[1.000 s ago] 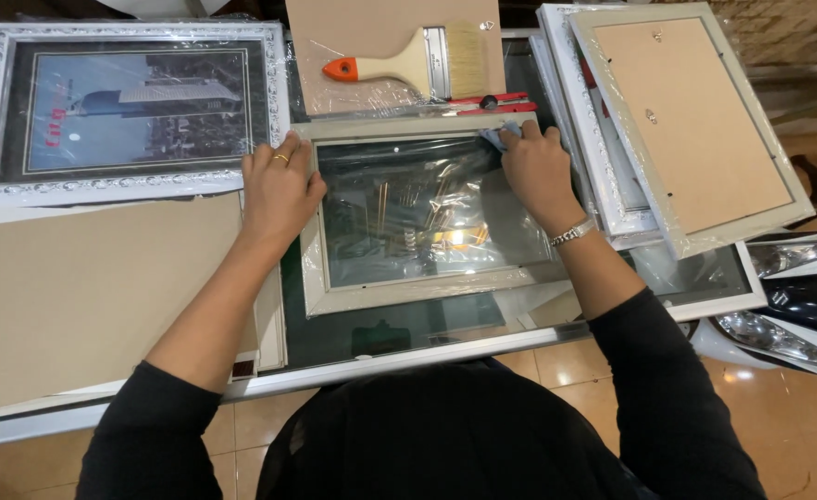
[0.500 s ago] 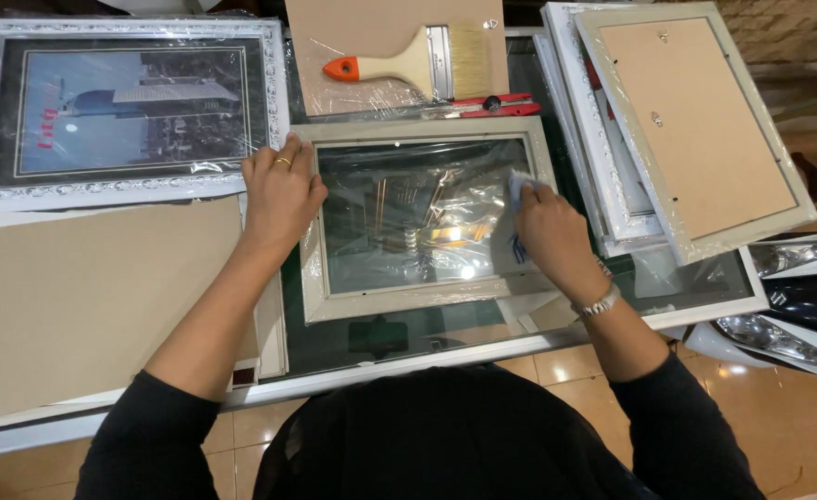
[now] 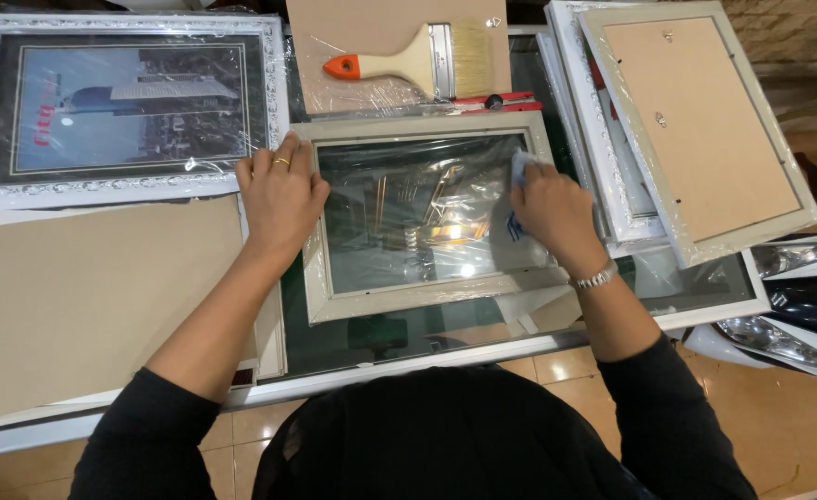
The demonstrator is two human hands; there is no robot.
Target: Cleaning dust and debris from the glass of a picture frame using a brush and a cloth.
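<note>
- Head view: the left hand (image 3: pixel 280 196) lies palm down on the left rail of a pale cream picture frame (image 3: pixel 427 304), near its far left corner. The fingers are slightly spread and flat, pressing on the frame rather than closed around anything; a gold ring sits on one finger.
- The left forearm runs from the near left toward the frame, bare from the elbow down, with a black sleeve above the elbow.
- The right hand (image 3: pixel 551 211) rests on the right side of the frame's glass (image 3: pixel 408 218), knuckles up, fingers curled together and clamped on a small pale blue cloth (image 3: pixel 518 167), which shows at the fingertips and touches the glass by the far right corner.
- The right wrist carries a silver bracelet watch (image 3: pixel 595 276); the forearm angles in from the near right.
- The cream frame lies flat in the middle of the table, wrapped in clear film, its glass throwing bright reflections.
- Just beyond it lie a red utility knife (image 3: pixel 496 100) and a wide paintbrush (image 3: pixel 408 61) with an orange-tipped handle, on brown board.
- To the far left lies a silver ornate frame (image 3: pixel 130 106) with a city picture; near left, a sheet of brown cardboard (image 3: pixel 93 296).
- To the right, a frame lies back-up (image 3: pixel 700 130), tilted, on stacked white frames.
</note>
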